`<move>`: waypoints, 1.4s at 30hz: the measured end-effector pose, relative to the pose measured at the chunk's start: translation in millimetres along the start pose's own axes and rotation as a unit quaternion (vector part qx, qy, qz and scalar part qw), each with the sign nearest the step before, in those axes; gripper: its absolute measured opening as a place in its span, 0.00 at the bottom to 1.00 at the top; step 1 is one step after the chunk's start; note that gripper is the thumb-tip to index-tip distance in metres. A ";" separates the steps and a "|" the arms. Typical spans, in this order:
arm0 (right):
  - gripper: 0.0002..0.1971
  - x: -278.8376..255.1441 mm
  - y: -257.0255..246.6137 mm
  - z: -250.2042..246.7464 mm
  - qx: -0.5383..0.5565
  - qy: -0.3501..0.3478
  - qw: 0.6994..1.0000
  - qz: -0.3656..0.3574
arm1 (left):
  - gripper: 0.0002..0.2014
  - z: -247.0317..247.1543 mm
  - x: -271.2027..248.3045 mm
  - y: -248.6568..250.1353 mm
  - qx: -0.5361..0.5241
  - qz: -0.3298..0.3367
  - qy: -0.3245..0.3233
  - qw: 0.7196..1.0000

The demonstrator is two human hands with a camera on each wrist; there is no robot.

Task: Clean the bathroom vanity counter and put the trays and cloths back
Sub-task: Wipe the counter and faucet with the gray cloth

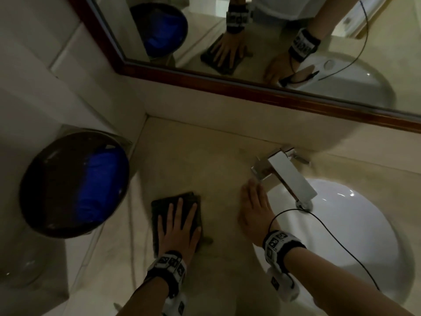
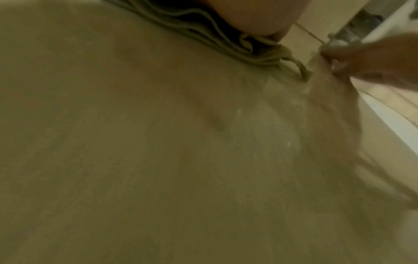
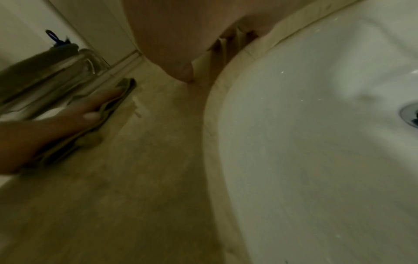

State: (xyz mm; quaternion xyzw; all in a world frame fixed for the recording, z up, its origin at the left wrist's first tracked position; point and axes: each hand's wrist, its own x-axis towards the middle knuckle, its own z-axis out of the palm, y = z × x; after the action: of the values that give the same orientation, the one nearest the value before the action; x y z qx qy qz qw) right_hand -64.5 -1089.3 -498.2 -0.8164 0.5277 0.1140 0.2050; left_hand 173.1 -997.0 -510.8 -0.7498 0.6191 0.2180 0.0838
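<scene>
A dark folded cloth [image 1: 159,208] lies on the beige vanity counter [image 1: 193,156], left of the sink. My left hand [image 1: 180,226] presses flat on it with fingers spread straight. The cloth's folded layers [image 2: 203,30] show under the palm in the left wrist view, and its edge [image 3: 126,87] shows beyond my left fingers [image 3: 99,100] in the right wrist view. My right hand [image 1: 255,208] rests flat on the counter beside the white basin [image 1: 341,224], fingers straight, just short of the chrome tap [image 1: 287,172]. No trays are in view.
A round bin [image 1: 75,183] with a blue liner stands left of the counter, below its level. A wood-framed mirror [image 1: 227,80] runs along the back wall. The basin's drain [image 3: 409,114] lies at the far right. A thin black cable [image 1: 319,222] crosses the basin rim.
</scene>
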 end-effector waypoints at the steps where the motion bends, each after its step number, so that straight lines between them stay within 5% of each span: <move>1: 0.39 -0.2 1.2 2.5 -0.004 -0.002 1.000 0.001 | 0.31 -5.5 12.1 -1.4 -0.003 -0.003 0.007 1.000; 10: 0.41 -0.8 1.2 10.9 0.013 0.030 0.999 0.008 | 0.32 -74.9 170.6 -2.5 -0.034 -0.111 0.027 0.993; 17: 0.41 -1.4 0.9 7.6 0.002 0.040 0.999 0.005 | 0.32 -101.2 217.0 2.5 -0.076 -0.153 0.059 0.984; 21: 0.41 -1.3 -0.5 2.4 0.008 0.005 1.000 0.012 | 0.32 -87.3 182.2 -6.0 -0.060 -0.132 0.039 0.989; 32: 0.37 -30.7 -32.4 -8.9 0.005 -0.053 0.999 -0.008 | 0.32 26.6 -63.7 -56.8 -0.046 -0.095 0.028 0.994; 42: 0.33 -67.4 -54.8 40.7 -0.014 -0.019 0.999 -0.023 | 0.32 -14.1 27.6 -102.3 -0.044 -0.087 0.088 0.991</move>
State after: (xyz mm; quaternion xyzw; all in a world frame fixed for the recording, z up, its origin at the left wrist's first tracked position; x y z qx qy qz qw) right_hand -41.7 -996.2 -495.6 -0.8287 0.5033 0.1322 0.2060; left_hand 278.7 -1004.8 -524.9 -0.8198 0.5468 0.1696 0.0146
